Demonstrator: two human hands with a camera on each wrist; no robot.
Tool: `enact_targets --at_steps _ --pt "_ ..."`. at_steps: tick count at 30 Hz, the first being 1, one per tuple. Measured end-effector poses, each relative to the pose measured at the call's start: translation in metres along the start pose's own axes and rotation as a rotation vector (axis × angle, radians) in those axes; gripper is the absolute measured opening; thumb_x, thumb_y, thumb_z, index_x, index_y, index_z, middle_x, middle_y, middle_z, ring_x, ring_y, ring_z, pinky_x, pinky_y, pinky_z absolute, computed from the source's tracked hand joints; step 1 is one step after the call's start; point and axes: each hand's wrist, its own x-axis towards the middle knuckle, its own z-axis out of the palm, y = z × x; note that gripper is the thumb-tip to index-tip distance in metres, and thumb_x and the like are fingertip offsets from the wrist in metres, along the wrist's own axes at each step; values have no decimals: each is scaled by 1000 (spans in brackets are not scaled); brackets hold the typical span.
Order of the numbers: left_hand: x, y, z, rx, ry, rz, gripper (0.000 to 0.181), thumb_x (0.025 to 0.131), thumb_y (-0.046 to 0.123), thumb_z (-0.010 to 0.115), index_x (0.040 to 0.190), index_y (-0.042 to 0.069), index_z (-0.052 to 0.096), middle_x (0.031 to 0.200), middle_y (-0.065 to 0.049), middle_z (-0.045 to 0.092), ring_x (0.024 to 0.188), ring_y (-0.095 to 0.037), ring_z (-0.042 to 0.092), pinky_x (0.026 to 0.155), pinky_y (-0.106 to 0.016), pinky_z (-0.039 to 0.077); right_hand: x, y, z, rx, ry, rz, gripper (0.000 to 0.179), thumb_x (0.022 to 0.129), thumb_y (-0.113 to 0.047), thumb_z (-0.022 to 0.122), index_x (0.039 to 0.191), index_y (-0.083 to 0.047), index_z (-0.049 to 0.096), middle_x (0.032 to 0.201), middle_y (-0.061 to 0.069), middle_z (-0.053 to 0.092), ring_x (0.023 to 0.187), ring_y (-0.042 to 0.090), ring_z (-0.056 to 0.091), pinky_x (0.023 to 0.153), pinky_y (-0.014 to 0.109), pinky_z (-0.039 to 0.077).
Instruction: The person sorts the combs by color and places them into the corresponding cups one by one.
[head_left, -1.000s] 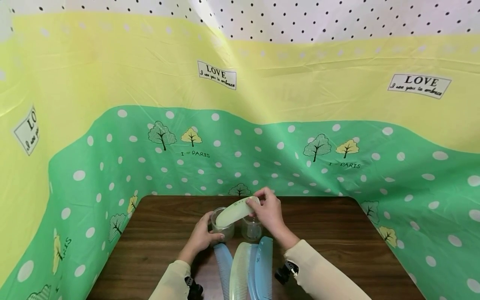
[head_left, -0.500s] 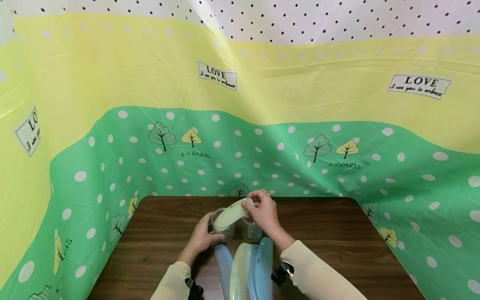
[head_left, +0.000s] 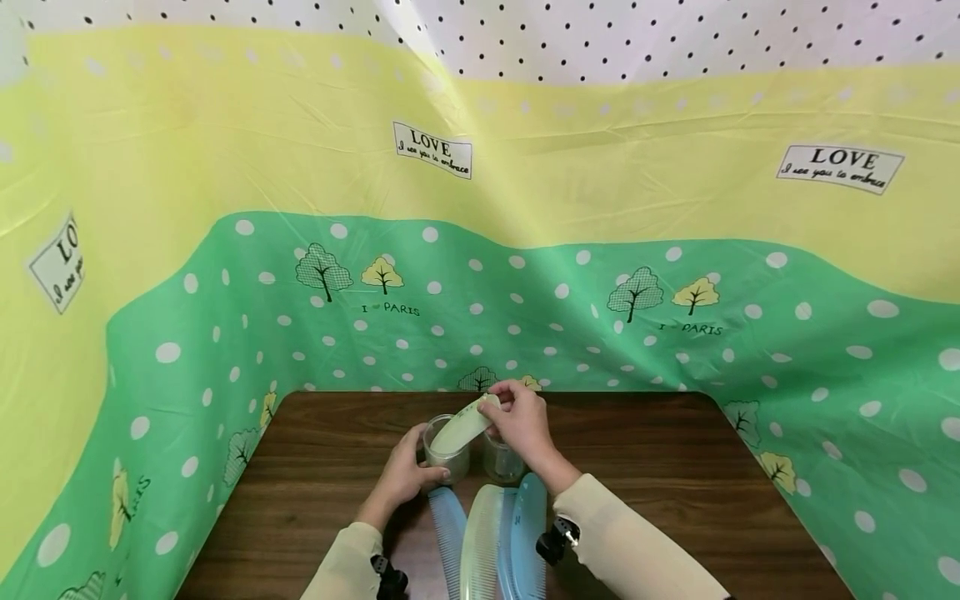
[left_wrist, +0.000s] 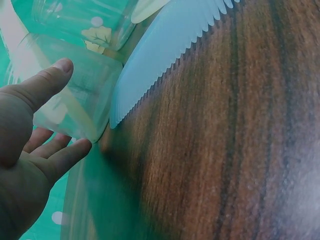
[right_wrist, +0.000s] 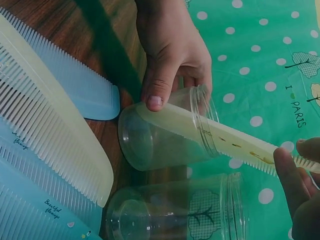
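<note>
A pale green comb (head_left: 459, 431) slants down into a clear jar (head_left: 454, 468), its lower end near the bottom in the right wrist view. My right hand (head_left: 523, 423) pinches the comb's upper end between thumb and fingers. Around the side of that jar, my left hand (head_left: 407, 472) steadies it, thumb (right_wrist: 156, 101) at the front and fingers behind. A second clear jar (right_wrist: 150, 212) stands close on the right, partly hidden by my right hand in the head view.
In front of the jars lie a blue comb (head_left: 450, 533), another pale green comb (head_left: 478, 546) and overlapping blue combs (head_left: 531, 533). The brown wooden table (head_left: 675, 500) ends at a green and yellow patterned cloth (head_left: 555, 317).
My right hand has shifted left and slightly down, and the pale green comb has slid deeper into the left jar. My left hand and the jar have kept their place.
</note>
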Motion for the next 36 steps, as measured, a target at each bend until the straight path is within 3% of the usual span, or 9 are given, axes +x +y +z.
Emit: enact_targets --at_steps 6,15,23,36 --pt "-1 0 1 13 -2 1 82 79 10 90 147 0 45 144 -26 52 136 -45 49 100 -57 55 2 1 4 -59 16 3 19 87 -13 82 103 -8 72 89 8 67 70 13 66 51 26 58" --pt "-2 -2 3 46 2 -3 83 77 10 91 146 0 46 142 -25 53 136 -44 50 100 -54 56 4 4 13 -60 -1 22 21 86 -10 83 103 -6 71 85 8 64 53 13 62 45 29 57" --pt "-4 -1 4 26 -8 -5 84 77 7 91 146 -2 44 144 -26 51 137 -46 49 97 -49 58 5 7 13 -229 23 -72 25 82 -20 89 98 -9 74 79 0 62 70 13 54 66 31 49" --pt "-5 1 2 -9 -3 -8 83 79 6 89 148 -1 43 147 -27 47 138 -47 47 97 -46 59 0 7 8 -177 -24 -103 32 85 -20 87 111 -6 75 87 3 63 74 11 58 68 29 53"
